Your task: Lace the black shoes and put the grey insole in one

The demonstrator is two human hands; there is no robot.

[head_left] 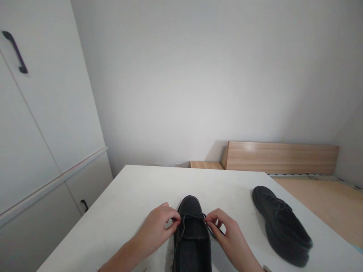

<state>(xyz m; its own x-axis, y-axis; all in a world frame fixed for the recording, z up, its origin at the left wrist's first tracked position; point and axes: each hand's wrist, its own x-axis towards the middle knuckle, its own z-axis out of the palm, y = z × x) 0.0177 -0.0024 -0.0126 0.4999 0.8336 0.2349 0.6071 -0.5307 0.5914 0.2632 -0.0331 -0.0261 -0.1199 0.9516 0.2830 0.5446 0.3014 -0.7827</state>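
A black lace-up shoe lies on the white table in front of me, its toe pointing away and its opening toward me. Across its front runs a thin black shoelace. My left hand is at the shoe's left side, thumb and forefinger pinched on the lace there. On the right side, my right hand pinches the lace as well, and a strand hangs below its fingers. The near end of the shoe runs out of the picture.
A second black shoe sits on the table at the right. Beyond the table are a wooden headboard and a bed base. White cabinets with dark handles stand at the left.
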